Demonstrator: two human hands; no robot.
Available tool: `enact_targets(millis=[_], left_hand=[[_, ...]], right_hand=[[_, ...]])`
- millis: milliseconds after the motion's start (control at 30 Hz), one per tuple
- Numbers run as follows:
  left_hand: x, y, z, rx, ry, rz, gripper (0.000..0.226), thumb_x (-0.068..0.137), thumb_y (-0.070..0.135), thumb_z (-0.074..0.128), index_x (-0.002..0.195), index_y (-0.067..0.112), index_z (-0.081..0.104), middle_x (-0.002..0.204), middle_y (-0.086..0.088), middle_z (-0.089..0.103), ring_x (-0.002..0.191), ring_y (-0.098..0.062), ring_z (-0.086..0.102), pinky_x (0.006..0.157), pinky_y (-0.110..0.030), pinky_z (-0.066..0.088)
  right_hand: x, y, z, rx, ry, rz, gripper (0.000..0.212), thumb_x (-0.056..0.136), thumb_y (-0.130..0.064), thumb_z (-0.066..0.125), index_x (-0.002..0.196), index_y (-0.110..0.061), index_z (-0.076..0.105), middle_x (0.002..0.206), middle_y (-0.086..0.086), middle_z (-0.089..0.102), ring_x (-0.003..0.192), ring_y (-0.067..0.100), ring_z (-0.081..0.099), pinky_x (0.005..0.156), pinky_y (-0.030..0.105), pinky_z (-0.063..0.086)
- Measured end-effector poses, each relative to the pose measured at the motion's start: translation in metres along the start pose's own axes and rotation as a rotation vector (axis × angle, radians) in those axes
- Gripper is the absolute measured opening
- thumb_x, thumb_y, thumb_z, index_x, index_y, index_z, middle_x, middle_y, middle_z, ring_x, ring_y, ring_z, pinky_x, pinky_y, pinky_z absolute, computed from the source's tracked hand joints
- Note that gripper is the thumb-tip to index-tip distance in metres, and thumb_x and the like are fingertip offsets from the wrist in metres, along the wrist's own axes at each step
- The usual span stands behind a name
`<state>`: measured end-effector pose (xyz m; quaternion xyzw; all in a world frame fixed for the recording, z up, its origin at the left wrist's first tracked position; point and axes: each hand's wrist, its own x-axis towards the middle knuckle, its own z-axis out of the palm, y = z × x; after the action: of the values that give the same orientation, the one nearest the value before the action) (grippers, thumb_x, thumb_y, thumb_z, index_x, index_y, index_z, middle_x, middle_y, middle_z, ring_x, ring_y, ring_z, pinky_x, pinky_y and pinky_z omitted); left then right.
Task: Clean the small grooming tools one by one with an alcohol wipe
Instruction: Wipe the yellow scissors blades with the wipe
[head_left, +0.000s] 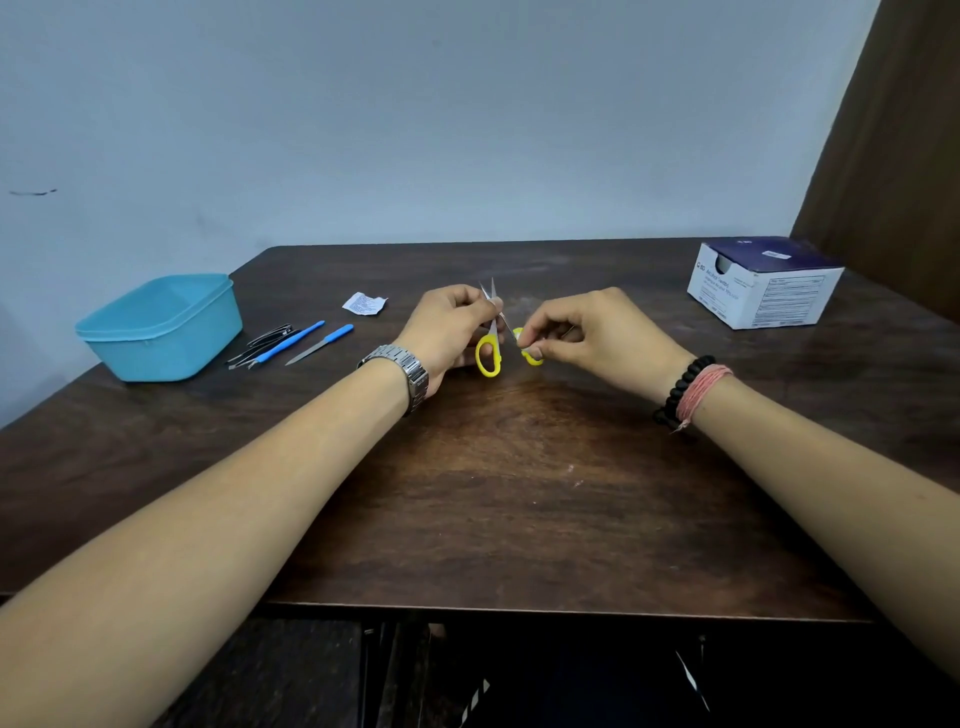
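Small yellow-handled scissors (489, 354) are held above the table's middle, blades apart and pointing up. My left hand (451, 332) grips one blade and handle. My right hand (592, 338) pinches the other blade near its yellow loop, with what looks like a small wipe under the fingertips; I cannot tell for sure. Two blue-handled tools (311, 343) and dark tweezers or clippers (260, 349) lie to the left. A torn wipe wrapper (363, 303) lies behind them.
A light blue plastic tub (161, 332) stands at the table's left edge. A white and navy box of alcohol swabs (763, 283) sits at the back right. The dark wooden table (519, 493) meets a pale wall behind.
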<state>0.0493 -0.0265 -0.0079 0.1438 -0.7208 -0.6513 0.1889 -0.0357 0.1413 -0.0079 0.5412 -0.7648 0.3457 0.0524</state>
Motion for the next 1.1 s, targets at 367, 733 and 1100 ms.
enact_targets(millis=[367,733,1100], left_hand=[[-0.004,0.006,0.001,-0.166,-0.071,0.004,0.014,0.097,0.014,0.055,0.083,0.012,0.05,0.09,-0.009,0.066,0.065,-0.018,0.067,0.05,-0.024,0.053],[-0.007,0.006,-0.001,0.0,-0.131,0.112,0.01,0.097,0.024,0.056,0.091,0.019,0.05,0.102,-0.002,0.075,0.078,-0.017,0.072,0.055,-0.022,0.05],[-0.003,0.005,-0.001,0.128,-0.043,0.172,0.012,0.101,0.024,0.048,0.089,0.02,0.048,0.094,0.006,0.074,0.065,-0.006,0.067,0.053,-0.018,0.043]], right_hand=[[0.002,0.006,-0.004,-0.054,0.079,0.054,0.009,0.082,-0.009,0.074,0.087,-0.016,0.076,0.076,-0.011,0.071,0.075,0.007,0.063,0.067,0.008,0.044],[0.002,0.007,-0.008,-0.048,0.16,0.103,0.013,0.086,-0.011,0.07,0.095,-0.018,0.076,0.076,-0.015,0.066,0.076,0.008,0.064,0.071,0.007,0.044],[0.001,0.004,-0.007,-0.054,0.154,0.062,0.013,0.087,-0.012,0.069,0.094,-0.02,0.076,0.08,-0.008,0.069,0.077,0.01,0.063,0.071,0.015,0.046]])
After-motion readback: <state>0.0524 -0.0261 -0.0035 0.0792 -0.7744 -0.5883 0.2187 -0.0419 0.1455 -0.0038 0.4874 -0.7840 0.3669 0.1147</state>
